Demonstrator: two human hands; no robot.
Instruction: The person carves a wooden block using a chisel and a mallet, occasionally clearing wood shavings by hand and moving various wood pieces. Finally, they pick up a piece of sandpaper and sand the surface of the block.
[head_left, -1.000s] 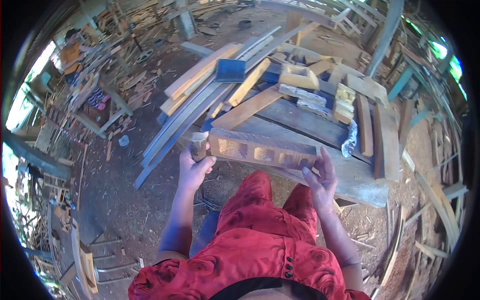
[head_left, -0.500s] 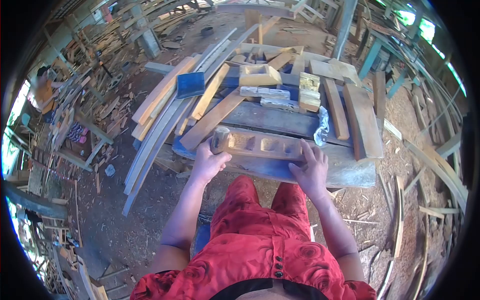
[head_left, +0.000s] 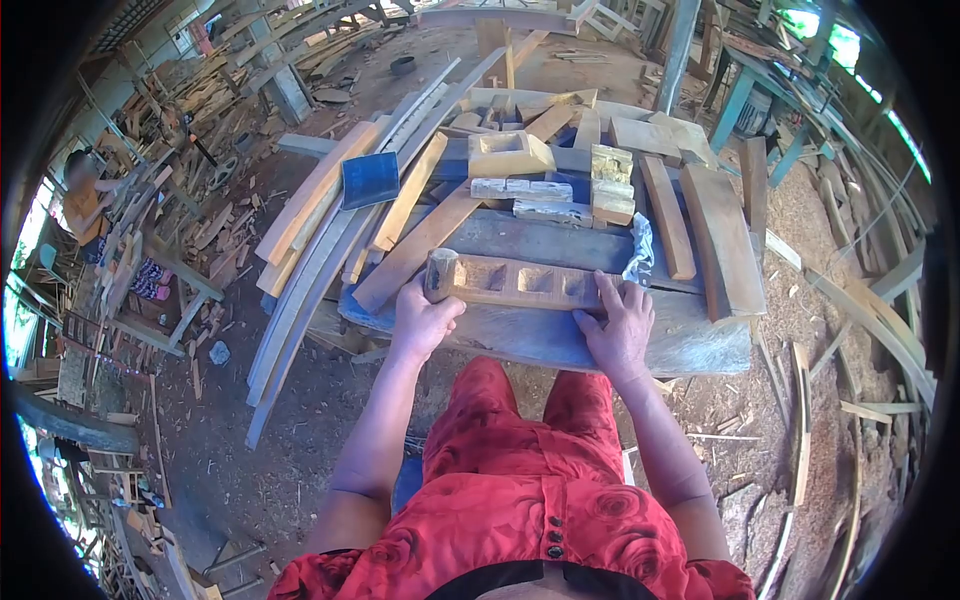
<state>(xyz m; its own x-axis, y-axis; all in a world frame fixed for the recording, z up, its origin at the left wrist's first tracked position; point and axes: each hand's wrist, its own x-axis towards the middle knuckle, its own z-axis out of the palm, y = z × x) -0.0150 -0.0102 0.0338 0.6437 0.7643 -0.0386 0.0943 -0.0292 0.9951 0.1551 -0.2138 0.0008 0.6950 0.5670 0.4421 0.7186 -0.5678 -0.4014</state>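
Observation:
In front of me lies a wooden block with several square hollows, its long side facing me. My left hand is closed at its left end, the fingers around a short, round-topped wooden piece that stands against the block. My right hand grips the block's right end, thumb at the near side and fingers over the top. The fingertips at the far side are partly hidden. Beneath is a worn plank table. A crumpled silvery wrapper lies just beyond my right fingers.
Long boards overhang the table's left side, with a blue tray on them. A lighter hollowed block, weathered wood pieces and a thick plank lie behind. A person is at the far left. Scraps litter the floor.
The hollowed block has shifted slightly left with my right hand and sits closer to the round-topped piece. The view has tilted a little; both hands keep their hold.

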